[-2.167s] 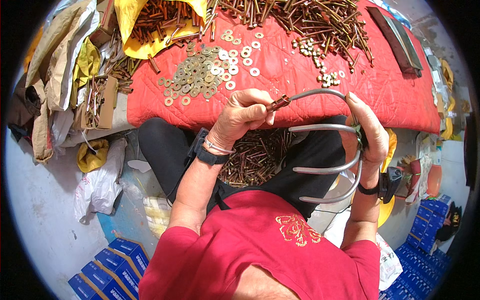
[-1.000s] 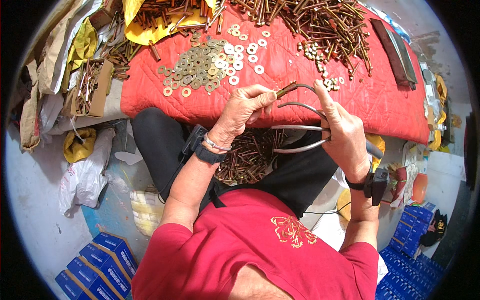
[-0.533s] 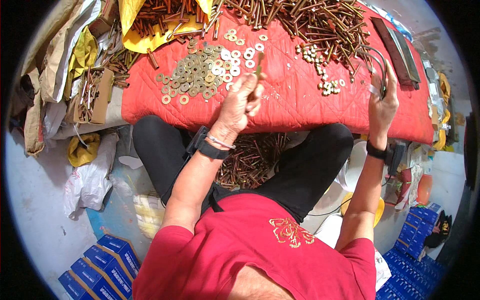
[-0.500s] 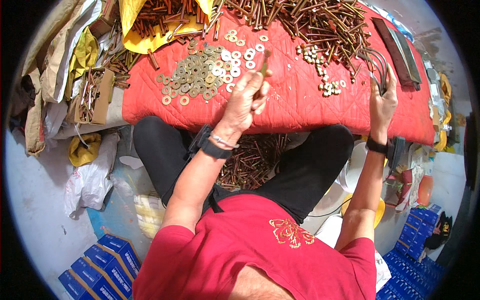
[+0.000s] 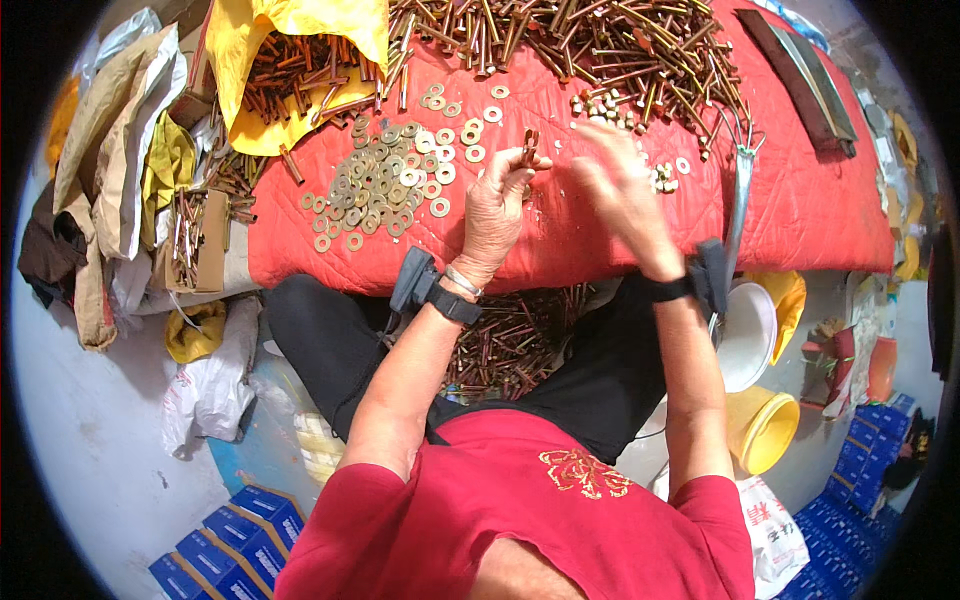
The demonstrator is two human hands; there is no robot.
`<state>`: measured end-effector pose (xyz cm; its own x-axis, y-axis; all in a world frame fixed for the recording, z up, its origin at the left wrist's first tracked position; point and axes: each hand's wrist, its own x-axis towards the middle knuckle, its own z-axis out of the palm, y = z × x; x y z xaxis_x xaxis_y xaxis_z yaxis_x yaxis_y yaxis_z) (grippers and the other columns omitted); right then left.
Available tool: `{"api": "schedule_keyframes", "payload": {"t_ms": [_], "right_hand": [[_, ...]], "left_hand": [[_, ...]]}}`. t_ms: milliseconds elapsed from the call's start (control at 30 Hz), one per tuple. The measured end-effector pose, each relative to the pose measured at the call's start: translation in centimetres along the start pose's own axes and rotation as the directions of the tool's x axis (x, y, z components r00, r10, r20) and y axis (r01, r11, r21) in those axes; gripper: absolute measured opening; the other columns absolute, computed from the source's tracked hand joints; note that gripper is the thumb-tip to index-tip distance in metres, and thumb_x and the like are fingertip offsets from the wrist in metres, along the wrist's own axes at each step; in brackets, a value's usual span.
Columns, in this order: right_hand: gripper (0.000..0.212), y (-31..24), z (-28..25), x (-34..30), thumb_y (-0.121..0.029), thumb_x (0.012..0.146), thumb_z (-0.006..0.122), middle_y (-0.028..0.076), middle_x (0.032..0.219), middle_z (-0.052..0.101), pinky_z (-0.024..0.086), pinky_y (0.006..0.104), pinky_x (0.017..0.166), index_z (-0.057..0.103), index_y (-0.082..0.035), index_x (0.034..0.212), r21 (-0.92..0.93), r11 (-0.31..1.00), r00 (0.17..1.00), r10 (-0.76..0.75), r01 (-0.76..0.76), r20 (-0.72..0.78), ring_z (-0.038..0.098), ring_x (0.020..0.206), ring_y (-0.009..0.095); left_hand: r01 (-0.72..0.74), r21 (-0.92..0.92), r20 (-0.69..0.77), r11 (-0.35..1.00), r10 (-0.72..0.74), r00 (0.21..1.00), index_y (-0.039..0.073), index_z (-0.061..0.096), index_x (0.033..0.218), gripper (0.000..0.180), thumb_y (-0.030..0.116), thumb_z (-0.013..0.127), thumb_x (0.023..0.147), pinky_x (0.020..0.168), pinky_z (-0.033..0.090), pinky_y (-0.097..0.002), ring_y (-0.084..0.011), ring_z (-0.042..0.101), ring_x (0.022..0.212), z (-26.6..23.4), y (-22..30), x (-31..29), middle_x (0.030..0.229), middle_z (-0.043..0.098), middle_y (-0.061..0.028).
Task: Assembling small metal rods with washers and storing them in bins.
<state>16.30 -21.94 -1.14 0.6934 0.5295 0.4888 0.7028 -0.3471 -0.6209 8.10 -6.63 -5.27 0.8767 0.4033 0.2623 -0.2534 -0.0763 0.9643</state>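
Fingertips of our left hand (image 5: 492, 217) pinch a coppery metal piece (image 5: 530, 147), right of the washers (image 5: 380, 182). Farther right of them, our right hand (image 5: 625, 200) is blurred, its fingers spread loosely; we cannot tell whether it holds anything. Bolts (image 5: 645, 60) lie beyond the washers, to the right.

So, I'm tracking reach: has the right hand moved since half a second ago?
Yes: the right hand has moved left, away from the long dark bar.
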Motion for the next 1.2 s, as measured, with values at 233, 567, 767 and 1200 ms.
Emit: {"api": "schedule_keyframes", "payload": {"t_ms": [233, 567, 767, 1200], "right_hand": [[0.023, -3.7, 7.4, -0.2, -0.016, 0.092, 0.054, 0.014, 0.105, 0.065, 0.046, 0.0378, 0.086, 0.06, -0.001, 0.108, 0.252, 0.967, 0.997, 0.049, -0.033, -0.056, 0.062, 0.096, 0.031], [0.021, -3.1, 9.2, 0.0, -0.015, 0.09, 0.053, 0.012, 0.099, 0.067, 0.045, 0.0375, 0.085, 0.063, -0.004, 0.106, 0.189, 0.979, 0.986, -0.042, 0.072, -0.16, 0.062, 0.093, 0.03], [0.021, -3.7, 9.3, 0.0, -0.015, 0.09, 0.052, 0.012, 0.099, 0.067, 0.044, 0.0389, 0.086, 0.063, -0.005, 0.105, 0.208, 0.977, 0.99, -0.022, 0.051, -0.139, 0.062, 0.093, 0.031], [0.024, -4.1, 5.7, -0.2, 0.002, 0.077, 0.064, 0.009, 0.078, 0.051, 0.046, 0.0321, 0.067, 0.061, -0.003, 0.1, 0.15, 0.988, 0.999, 0.032, -0.036, 0.028, 0.056, 0.072, 0.023]], "left_hand": [[-0.179, 0.373, -0.036, 0.91, 0.207, 0.978, 0.006, 0.063, 0.108, 0.016, 0.008, 0.055, 0.094, 0.062, 0.048, -0.0295, -0.0127, 0.061, 0.069, -1.4, -2.2, -1.0, 0.078, 0.067, -0.0122], [-0.175, 0.289, -0.077, 0.941, 0.205, 0.976, 0.005, 0.062, 0.101, 0.011, 0.007, 0.057, 0.091, 0.062, 0.048, -0.0302, -0.0139, 0.06, 0.068, -1.7, -2.3, -0.9, 0.077, 0.065, -0.0097], [-0.171, 0.348, -0.102, 0.922, 0.218, 0.971, 0.005, 0.064, 0.101, 0.013, 0.006, 0.061, 0.089, 0.064, 0.05, -0.0308, -0.0182, 0.064, 0.071, -2.1, -2.2, -1.0, 0.081, 0.067, -0.0092], [-0.282, 0.286, 0.084, 0.916, 0.269, 0.959, 0.006, 0.066, 0.103, 0.03, -0.002, 0.07, 0.075, 0.069, 0.048, -0.0248, -0.0135, 0.056, 0.081, -3.6, 4.8, 0.7, 0.093, 0.061, -0.0043]]}}
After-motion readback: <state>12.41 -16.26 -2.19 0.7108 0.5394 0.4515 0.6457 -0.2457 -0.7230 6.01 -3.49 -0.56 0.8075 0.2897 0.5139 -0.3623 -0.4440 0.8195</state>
